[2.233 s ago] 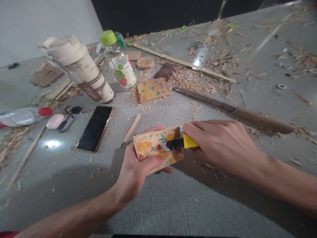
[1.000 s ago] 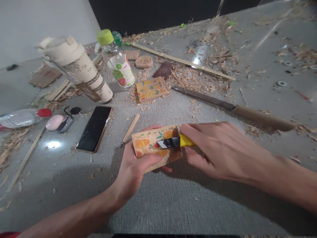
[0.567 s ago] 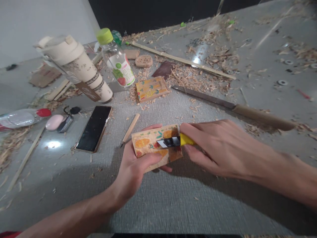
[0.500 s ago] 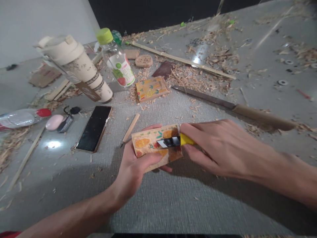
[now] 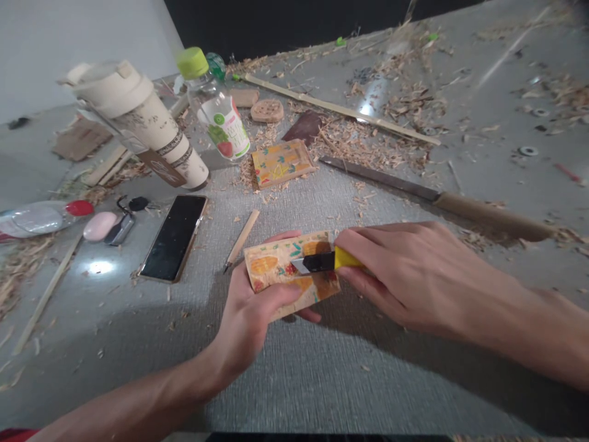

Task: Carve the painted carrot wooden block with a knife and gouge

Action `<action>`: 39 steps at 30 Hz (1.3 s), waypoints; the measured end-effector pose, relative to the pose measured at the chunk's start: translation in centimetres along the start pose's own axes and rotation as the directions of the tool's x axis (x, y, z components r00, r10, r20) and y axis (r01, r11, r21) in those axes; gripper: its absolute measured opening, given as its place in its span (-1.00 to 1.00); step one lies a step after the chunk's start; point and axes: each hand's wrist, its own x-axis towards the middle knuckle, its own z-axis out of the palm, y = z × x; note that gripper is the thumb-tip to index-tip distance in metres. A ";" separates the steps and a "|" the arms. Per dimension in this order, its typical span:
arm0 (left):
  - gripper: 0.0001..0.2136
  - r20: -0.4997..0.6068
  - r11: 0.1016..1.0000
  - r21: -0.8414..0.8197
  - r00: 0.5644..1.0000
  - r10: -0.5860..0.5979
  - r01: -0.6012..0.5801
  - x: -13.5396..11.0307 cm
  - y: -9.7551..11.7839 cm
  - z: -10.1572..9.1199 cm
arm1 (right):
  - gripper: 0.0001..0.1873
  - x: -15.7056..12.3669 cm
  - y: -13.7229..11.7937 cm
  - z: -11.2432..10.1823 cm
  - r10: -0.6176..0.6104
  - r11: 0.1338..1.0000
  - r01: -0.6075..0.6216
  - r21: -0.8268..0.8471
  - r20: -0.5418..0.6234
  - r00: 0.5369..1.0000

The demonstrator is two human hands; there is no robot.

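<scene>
My left hand (image 5: 251, 310) grips a small painted wooden block (image 5: 267, 264) from its left side, thumb across the face and fingers underneath. Orange shapes, red spots and green leaf marks cover the block. My right hand (image 5: 391, 270) is closed around a yellow-handled utility knife (image 5: 347, 258). Its blade points left and lies over the middle of the painted face; whether the edge cuts in I cannot tell. Just beyond the left hand a short pencil (image 5: 242, 240) rests on the grey table (image 5: 294, 380).
Farther back are another painted wooden piece (image 5: 283, 164), a long wooden-handled blade (image 5: 437, 196), a bottle with a green cap (image 5: 225, 126) and a white tumbler (image 5: 161, 135). At left lie a phone (image 5: 173, 238) and a red-capped bottle (image 5: 41, 218). Wood shavings (image 5: 363, 147) litter the table.
Hardly anything differs. The knife blade has tilted slightly, its shine gone darker, while both hands keep nearly the same place. The view has shifted a little.
</scene>
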 end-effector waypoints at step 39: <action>-0.40 0.027 0.998 -0.021 0.998 0.053 -0.053 0.0 0.1 -0.1 | -0.70 0.2 -1.1 0.4 -0.035 0.999 0.035 -0.005 -0.152 0.988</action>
